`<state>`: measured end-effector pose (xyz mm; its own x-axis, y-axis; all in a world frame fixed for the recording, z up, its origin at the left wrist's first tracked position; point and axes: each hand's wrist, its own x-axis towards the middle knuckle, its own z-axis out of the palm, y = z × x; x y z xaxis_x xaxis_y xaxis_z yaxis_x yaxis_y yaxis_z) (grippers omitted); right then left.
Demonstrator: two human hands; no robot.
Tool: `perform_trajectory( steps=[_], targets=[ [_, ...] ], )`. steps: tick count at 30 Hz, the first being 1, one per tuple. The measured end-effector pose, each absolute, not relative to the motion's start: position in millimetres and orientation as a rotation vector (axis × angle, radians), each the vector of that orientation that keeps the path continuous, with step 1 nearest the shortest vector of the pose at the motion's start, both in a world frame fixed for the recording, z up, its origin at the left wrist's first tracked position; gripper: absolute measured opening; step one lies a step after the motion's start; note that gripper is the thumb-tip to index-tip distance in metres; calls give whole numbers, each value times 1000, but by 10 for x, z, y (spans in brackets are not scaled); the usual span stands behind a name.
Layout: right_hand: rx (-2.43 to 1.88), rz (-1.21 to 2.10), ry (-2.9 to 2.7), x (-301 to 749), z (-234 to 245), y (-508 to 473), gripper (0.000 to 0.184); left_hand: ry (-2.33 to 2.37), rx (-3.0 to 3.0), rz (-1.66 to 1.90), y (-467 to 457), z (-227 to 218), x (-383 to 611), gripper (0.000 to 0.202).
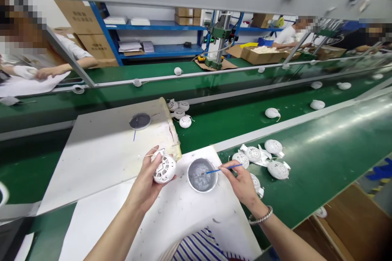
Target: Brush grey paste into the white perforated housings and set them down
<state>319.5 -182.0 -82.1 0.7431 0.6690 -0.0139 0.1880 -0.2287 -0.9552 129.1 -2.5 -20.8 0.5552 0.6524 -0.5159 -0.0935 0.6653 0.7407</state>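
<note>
My left hand is closed around a white round slotted plastic housing, its openwork face turned up. Between the fingertips of my right hand is a thin blue brush, its tip dipped into a round metal bowl. Grey, shiny, paste-like stuff lies inside the bowl, which stands on a white sheet. Several similar white housings lie in a group to the right of my right hand.
A white board carries a second grey dish with a blue stick. More white housings sit past its edge and along the green conveyor belt. A green press machine stands across the line. Other people work at the far side.
</note>
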Motion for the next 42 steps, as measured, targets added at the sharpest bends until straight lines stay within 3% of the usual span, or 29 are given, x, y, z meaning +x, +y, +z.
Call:
perform_trajectory(
  steps=[2, 7, 11, 16, 22, 29, 42],
  targets=[
    [-1751, 522, -624, 3220, -816, -1842, 25, 841, 708, 430, -63, -186, 1198, 58],
    [-1602, 571, -474, 3242, -838, -1852, 32, 805, 843, 400, -188, -117, 1065, 84],
    [-1514, 617, -388, 3224, -880, -1853, 32, 847, 860, 433, -236, -95, 1068, 77],
    [-1454, 667, -304, 3225, -895, -1839, 31, 820, 762, 406, -216, -147, 1085, 48],
    [-1371, 701, -224, 3249, -624, -1745, 33, 923, 742, 358, -233, -245, 1177, 34],
    [-1292, 728, -349, 3111, -245, -1607, 25, 838, 697, 309, -310, -292, 1270, 37],
    [-1480, 670, -635, 2900, -327, -1602, 16, 717, 721, 293, -333, -281, 1209, 42]
  ],
)
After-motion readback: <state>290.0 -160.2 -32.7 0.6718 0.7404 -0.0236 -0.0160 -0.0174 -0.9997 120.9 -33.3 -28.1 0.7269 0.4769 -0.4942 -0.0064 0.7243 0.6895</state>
